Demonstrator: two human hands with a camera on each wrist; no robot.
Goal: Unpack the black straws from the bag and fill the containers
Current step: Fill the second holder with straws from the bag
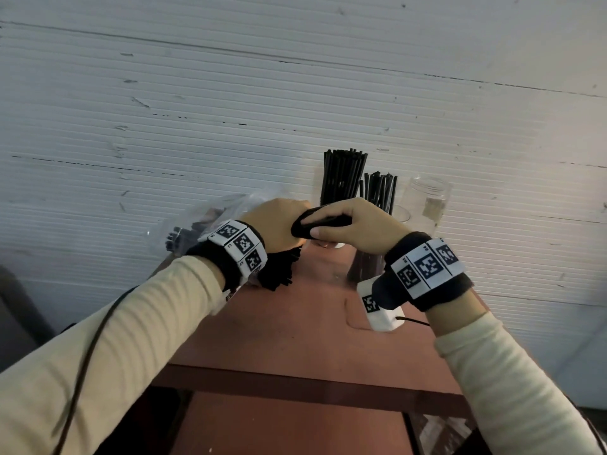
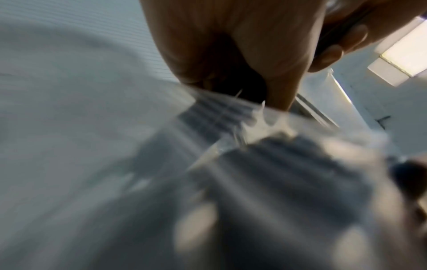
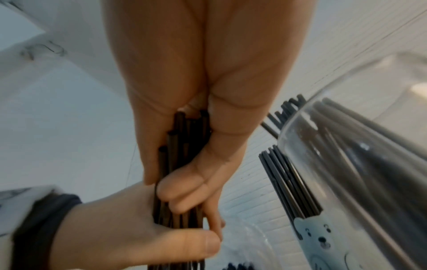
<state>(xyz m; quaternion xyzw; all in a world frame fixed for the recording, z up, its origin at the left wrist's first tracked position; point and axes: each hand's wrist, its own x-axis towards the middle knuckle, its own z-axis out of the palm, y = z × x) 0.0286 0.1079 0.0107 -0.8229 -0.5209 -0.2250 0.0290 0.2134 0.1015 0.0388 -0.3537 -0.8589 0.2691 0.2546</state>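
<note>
A bundle of black straws (image 1: 328, 221) is held above the far end of the table, gripped by both hands where they meet. My left hand (image 1: 284, 224) curls round its lower part, and the straw ends stick out below the wrist. My right hand (image 1: 313, 226) wraps the upper part; the right wrist view shows those fingers (image 3: 184, 193) closed over the straws (image 3: 180, 146). A clear plastic bag (image 1: 210, 215) holding more straws lies left of my left hand. It appears blurred in the left wrist view as the bag (image 2: 277, 173).
Against the white wall stand a bear-print cup (image 1: 341, 178) full of straws, a clear container (image 1: 377, 192) of straws and an empty clear jar (image 1: 427, 201). The reddish table (image 1: 312, 323) is narrow, with drops on both sides. A white sensor block (image 1: 377, 307) hangs under my right wrist.
</note>
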